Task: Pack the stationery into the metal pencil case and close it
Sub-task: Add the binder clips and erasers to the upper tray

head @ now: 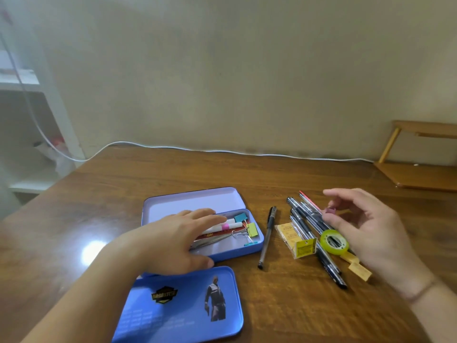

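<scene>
Packing under way: left hand (170,240) lying flat in open blue metal pencil case (249,251), right hand (366,226) pinching small pink clip (330,210); next, likely placing it inside.

A brown wooden table (222,169) carries an open blue metal pencil case (249,252). Just in front lies its blue printed lid (183,308); right of the case, a black pen (267,237), then a pen pile (309,226) with a yellow-green tape roll (334,242). A white cable (222,151) runs behind.
</scene>
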Demonstrator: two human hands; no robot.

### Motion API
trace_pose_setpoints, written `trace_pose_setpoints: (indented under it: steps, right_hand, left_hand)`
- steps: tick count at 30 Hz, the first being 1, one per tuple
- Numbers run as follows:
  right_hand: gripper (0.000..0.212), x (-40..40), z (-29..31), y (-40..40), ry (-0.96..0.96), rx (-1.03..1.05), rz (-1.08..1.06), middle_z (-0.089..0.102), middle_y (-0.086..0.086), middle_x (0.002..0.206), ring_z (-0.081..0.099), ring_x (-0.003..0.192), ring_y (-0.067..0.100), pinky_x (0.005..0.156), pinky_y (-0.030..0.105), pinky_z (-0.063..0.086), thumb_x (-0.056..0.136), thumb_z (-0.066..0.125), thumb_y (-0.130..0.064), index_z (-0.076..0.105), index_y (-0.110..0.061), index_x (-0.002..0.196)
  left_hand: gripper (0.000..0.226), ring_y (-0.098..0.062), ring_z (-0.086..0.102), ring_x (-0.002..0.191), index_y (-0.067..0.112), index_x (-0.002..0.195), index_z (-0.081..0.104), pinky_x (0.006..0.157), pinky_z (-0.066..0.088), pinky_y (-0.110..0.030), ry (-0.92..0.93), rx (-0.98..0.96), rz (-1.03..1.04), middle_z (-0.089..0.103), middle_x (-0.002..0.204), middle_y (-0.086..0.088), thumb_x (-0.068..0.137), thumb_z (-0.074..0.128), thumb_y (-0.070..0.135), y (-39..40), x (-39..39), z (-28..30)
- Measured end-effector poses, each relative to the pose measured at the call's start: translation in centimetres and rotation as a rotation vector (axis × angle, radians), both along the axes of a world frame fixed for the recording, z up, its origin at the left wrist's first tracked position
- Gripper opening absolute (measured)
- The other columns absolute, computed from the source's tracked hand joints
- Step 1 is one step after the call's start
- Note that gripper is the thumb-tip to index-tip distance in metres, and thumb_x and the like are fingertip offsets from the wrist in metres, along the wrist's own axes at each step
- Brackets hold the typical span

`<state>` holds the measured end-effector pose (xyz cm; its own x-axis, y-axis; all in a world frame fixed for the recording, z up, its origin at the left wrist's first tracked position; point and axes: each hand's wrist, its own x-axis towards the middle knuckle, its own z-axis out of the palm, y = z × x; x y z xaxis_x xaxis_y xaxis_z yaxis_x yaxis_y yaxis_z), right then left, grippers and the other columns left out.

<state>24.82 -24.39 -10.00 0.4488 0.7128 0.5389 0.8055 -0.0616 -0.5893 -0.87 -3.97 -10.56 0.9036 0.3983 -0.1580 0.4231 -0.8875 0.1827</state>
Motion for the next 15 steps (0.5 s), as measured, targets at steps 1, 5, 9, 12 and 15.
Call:
trace_pose_setpoints:
  steps: [1,5,9,12,15]
  right_hand:
    - [0.042,-1.4,0.5,0.3,-0.036,0.013,0.078,0.066,-0.011,0.095,0.063,0.092,0.009,0.077,0.01,0.049,0.076,0.075,-0.004,0.067,-0.031,0.109]
    - [0.054,-5.7,1.6,3.0,-0.255,-0.073,0.363,0.067,-0.009,0.103,0.062,0.098,0.005,0.084,0.008,0.044,0.074,0.062,0.023,0.07,-0.017,0.11]
    - [0.048,-7.3,0.9,5.8,-0.277,-0.121,0.357,0.071,-0.006,0.102,0.061,0.095,0.0,0.086,0.006,0.044,0.077,0.066,0.012,0.068,-0.019,0.115]
    - [0.043,-7.3,0.2,6.6,-0.287,-0.209,0.314,0.07,-0.008,0.094,0.063,0.086,0.004,0.08,0.02,0.053,0.079,0.071,0.001,0.067,-0.025,0.112]
    - [0.029,-7.3,0.2,7.2,-0.311,-0.321,0.283,0.069,-0.01,0.091,0.061,0.083,0.005,0.078,0.029,0.053,0.079,0.073,-0.008,0.069,-0.026,0.101]
  left_hand:
    - [0.083,-0.01,0.021,0.146,0.049,0.151,0.01,0.118,0.023,-0.03,-0.003,-0.004,-0.005,0.011,0.162,0.019,0.086,0.062,0.056,0.1,-0.1,0.0]
    - [0.084,-0.008,0.02,0.147,0.049,0.15,0.015,0.118,0.024,-0.032,-0.012,-0.044,-0.009,0.012,0.161,0.021,0.083,0.063,0.061,0.7,-0.4,0.1]
    - [0.083,-0.004,0.022,0.146,0.049,0.149,0.022,0.118,0.024,-0.03,-0.032,-0.088,0.014,0.015,0.16,0.024,0.08,0.065,0.063,1.1,-0.8,0.3]
    - [0.083,-0.004,0.026,0.144,0.046,0.149,0.025,0.117,0.028,-0.033,-0.041,-0.098,0.031,0.021,0.158,0.025,0.079,0.067,0.062,1.3,-1.0,0.5]
    - [0.082,-0.005,0.03,0.142,0.044,0.149,0.026,0.116,0.031,-0.035,-0.038,-0.094,0.032,0.024,0.156,0.025,0.08,0.067,0.061,1.5,-1.1,0.6]
